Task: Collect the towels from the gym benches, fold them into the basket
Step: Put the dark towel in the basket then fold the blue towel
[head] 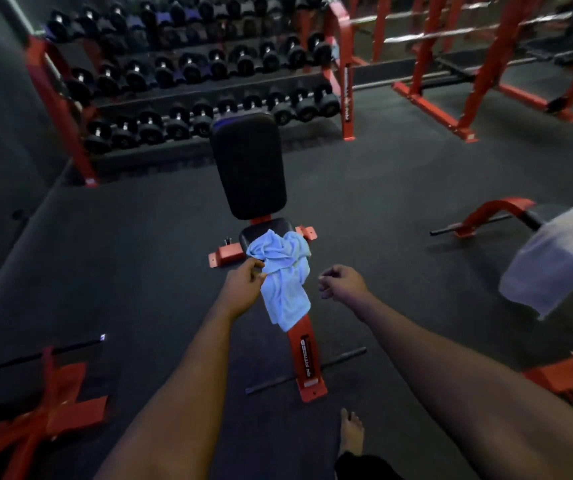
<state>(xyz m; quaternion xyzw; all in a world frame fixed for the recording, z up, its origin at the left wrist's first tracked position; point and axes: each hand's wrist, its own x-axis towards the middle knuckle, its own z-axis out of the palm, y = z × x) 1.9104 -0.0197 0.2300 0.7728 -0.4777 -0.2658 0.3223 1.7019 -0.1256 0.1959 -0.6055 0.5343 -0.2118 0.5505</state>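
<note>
Head view: looks down over two bare forearms reaching towards a bench in a dim gym.
Bench (248,168): black padded backrest tilted up, small black seat below it, on a red steel frame that runs towards the camera.
Blue towel (283,271): light blue and crumpled; it lies on the near part of the seat and hangs over the front edge, covering the top of the red frame.
Left hand (243,285): at the towel's left edge, thumb and fingertips closed in a pinch on the cloth.
Right hand (342,282): just right of the hanging towel and apart from it, fingers loosely curled, nothing in its grasp.
Pale towel (551,261): whitish, draped over the padded end of a second bench (506,206) at the right edge, well apart from both hands.
Dumbbell rack (191,84): red, three tiers of black dumbbells, behind the bench against the far wall.
Red racks (451,64): tall steel frames at the upper right.
Low red frame (53,410): at the bottom left, blurred.
Foot (350,431): bare, on the floor below the bench's near end.
Floor (139,237): dark rubber matting.
</note>
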